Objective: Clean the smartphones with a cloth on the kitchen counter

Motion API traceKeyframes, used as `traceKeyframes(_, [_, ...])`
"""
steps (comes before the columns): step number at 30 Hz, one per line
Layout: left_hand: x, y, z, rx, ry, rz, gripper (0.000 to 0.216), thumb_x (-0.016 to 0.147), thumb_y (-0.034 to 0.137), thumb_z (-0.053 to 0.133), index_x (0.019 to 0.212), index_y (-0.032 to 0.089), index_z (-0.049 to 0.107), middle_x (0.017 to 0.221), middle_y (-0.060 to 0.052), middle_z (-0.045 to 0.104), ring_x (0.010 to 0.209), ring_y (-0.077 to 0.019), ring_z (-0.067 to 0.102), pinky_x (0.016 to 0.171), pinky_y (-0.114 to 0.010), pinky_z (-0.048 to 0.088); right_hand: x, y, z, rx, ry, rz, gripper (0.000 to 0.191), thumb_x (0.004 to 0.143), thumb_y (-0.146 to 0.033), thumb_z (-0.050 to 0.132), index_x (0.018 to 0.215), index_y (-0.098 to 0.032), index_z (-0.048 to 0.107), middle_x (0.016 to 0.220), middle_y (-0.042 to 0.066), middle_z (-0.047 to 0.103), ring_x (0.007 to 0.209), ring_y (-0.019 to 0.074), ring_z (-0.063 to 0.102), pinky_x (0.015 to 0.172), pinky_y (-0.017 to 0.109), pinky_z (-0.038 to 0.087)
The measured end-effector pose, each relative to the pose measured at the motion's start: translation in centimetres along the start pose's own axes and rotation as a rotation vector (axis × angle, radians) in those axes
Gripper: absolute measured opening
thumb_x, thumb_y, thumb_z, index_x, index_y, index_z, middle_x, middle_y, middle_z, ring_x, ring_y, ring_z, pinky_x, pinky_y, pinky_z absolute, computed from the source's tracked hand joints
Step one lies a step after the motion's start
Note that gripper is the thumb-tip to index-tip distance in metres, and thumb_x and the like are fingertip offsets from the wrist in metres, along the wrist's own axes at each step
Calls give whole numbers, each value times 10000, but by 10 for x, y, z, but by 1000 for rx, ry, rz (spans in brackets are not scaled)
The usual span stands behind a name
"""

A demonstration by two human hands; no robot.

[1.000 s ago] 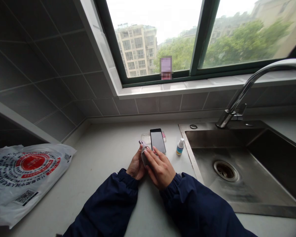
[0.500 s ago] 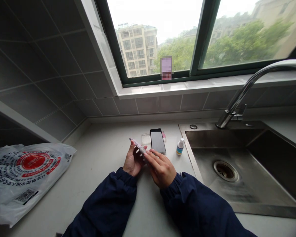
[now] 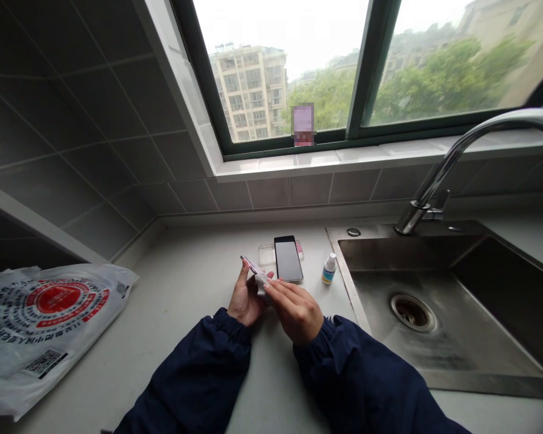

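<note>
My left hand [image 3: 245,301] grips a thin, flat, phone-sized piece [image 3: 248,264], pinkish and dark along its edge and seen nearly edge-on, so its kind cannot be made out. Pressed to its face by my right hand [image 3: 296,307] is a crumpled white tissue [image 3: 261,282], partly hidden by the fingers. Just beyond the hands lies a phone [image 3: 288,259] with a black top edge and a grey screen. It rests on a clear phone case [image 3: 266,254], which sticks out on its left. A pink patch [image 3: 299,248] shows at the phone's right.
A small white bottle [image 3: 329,269] with a blue and yellow label stands by the steel sink [image 3: 350,289]. A chrome faucet [image 3: 434,187] arches over it. On the left of the counter [image 3: 163,337] lies a printed white plastic bag [image 3: 45,325]. A window is behind.
My right hand and the tissue have shifted slightly along the thin piece, and more of the white tissue shows. The phone, case and bottle stay put.
</note>
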State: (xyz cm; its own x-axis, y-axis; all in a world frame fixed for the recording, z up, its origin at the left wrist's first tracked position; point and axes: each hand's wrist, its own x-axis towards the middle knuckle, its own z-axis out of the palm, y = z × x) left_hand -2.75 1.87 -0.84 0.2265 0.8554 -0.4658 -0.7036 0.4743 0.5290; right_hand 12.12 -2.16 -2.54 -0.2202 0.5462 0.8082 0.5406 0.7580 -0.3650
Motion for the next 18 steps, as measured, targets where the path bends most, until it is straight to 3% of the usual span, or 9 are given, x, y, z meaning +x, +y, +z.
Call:
traceKeyframes(5, [-3,-1,0,129,-31,132,528,810,643,618,991,147,609,1063,-143,677,895,-269,707,745,-386,599,-3,1,3,132,36,162,389,953,-139,534,1327,-208,619,1197,84,716,1060,201,704,929,316,583])
traceKeyframes(9, [-6,-2,4,229,-83,208,486,868,620,552,1096,194,602,1128,-101,659,815,-182,683,615,-279,577,-4,5,2,225,39,405,369,921,-241,590,1281,-207,660,1151,82,736,962,220,740,883,309,596])
traceKeyframes(11, [-8,-1,5,245,-92,216,469,888,607,528,1130,210,590,1110,-82,651,814,-171,670,615,-273,573,-4,8,1,311,63,589,369,879,-297,641,1234,-213,695,1115,80,749,895,232,749,868,333,599])
traceKeyframes(14, [-8,2,4,241,-98,240,486,904,616,482,1186,229,569,1113,-78,644,844,-189,667,650,-300,571,-1,14,2,582,136,880,411,778,-370,745,1152,-199,737,1094,83,756,972,268,728,958,392,555])
traceKeyframes(18, [-8,4,2,199,-133,278,513,922,610,440,1249,236,567,1093,-84,658,810,-178,655,676,-293,549,-3,22,11,812,167,1026,582,681,-473,810,1148,-136,721,1097,116,750,1031,288,708,973,412,542])
